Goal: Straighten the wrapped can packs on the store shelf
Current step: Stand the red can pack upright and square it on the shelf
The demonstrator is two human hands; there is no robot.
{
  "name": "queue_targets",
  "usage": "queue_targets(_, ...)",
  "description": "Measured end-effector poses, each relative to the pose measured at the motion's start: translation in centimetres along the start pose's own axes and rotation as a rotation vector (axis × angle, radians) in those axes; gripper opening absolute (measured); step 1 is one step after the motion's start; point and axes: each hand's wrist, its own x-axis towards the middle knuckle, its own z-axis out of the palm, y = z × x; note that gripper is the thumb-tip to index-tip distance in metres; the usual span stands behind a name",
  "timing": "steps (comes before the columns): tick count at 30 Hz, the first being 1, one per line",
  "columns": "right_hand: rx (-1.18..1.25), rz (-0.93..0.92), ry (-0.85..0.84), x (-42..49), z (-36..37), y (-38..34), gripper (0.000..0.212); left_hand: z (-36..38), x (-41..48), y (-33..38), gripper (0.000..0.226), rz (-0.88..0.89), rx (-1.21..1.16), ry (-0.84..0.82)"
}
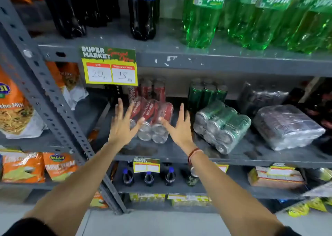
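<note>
Red can pack (151, 120), glossy shrink-wrapped cylinders, lies between both hands' widely spread fingers (120, 108).

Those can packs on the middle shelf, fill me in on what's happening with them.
A person is reaching both open hands toward the red can pack, which lies on its side on the grey shelf. The left hand is at its left edge and the right hand at its right edge; neither has closed around it. The green can pack and the dark can pack lie askew to the right, untouched.
</note>
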Motion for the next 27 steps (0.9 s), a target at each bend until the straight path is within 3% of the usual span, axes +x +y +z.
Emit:
queue_targets(3, 0.181, 0.211, -0.267, 2.7, 0.2, -1.0, 0.125, -0.4, 3.9, -0.2, 0.085, -0.15, -0.12, -0.216)
queue_targets(7, 0.132, 0.238, -0.409, 5.1, 1.0, -1.2, 0.141, 0.3, 6.0, -0.5, 0.089, -0.177, -0.173, -0.367)
queue_targets(12, 0.137, 0.2, -0.432, 5.9, 2.1, 0.1, 0.149, 1.3, 5.7, -0.8, 0.084, -0.143, -0.06, -0.253)
queue_targets(16, 0.144, 0.112, -0.357, 5.3, 2.2, 0.7, 0.141, 0.9, 4.7, -0.5, 0.085, -0.111, -0.017, -0.2)
queue_targets(19, 0.132, -0.056, -0.291, 3.7, 2.4, 1.2, 0.127, 1.0, 2.3, -1.0, 0.088, -0.048, -0.007, -0.058)
queue_targets(22, 0.067, -0.256, -0.231, 1.7, 2.8, 2.1, 0.127, 2.3, -0.9, -1.4, 0.089, 0.056, -0.068, 0.086)
queue_targets(27, -0.062, -0.404, -0.14, 0.0, 3.9, 4.5, 0.125, 4.3, -3.0, -2.2, 0.094, 0.14, -0.118, 0.122)
